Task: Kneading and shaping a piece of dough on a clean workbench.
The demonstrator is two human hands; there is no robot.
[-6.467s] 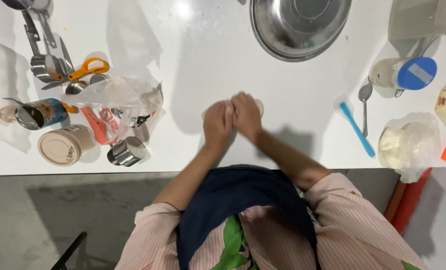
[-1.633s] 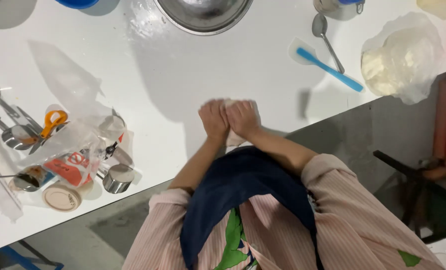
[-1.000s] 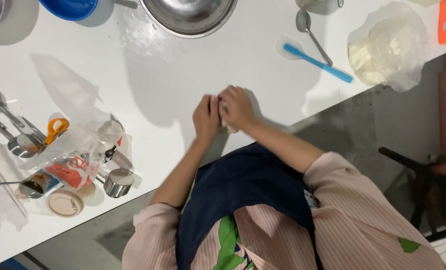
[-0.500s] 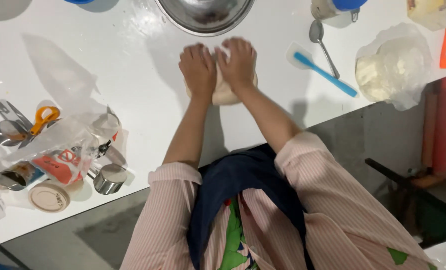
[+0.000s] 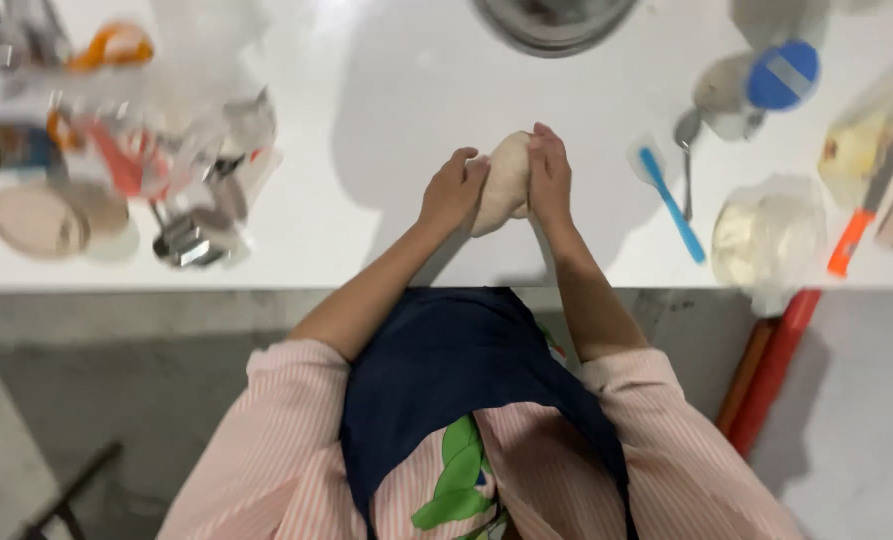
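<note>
Dough lump [image 5: 504, 180] between both hands

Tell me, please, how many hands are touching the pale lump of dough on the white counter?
2: the left hand presses the pale lump of dough from its left side, the right hand from its right; fingers behind the dough are hidden.

Quick count: two hands [image 5: 453, 190] [image 5: 550, 177] and one dough lump [image 5: 503, 181] between them. One white bench [image 5: 366, 120]. One steel bowl [image 5: 553, 20] at the top edge. One blue spatula [image 5: 670, 203], one spoon [image 5: 686, 150], one blue-lidded jar [image 5: 756, 85]. Two clear bags on the right, one with pale dough [image 5: 766, 235], one with something yellowish [image 5: 866, 135]. One orange-handled tool [image 5: 861, 215]. One round beige lid [image 5: 41, 220] on the left; the clutter beside it is too blurry to count.
</note>
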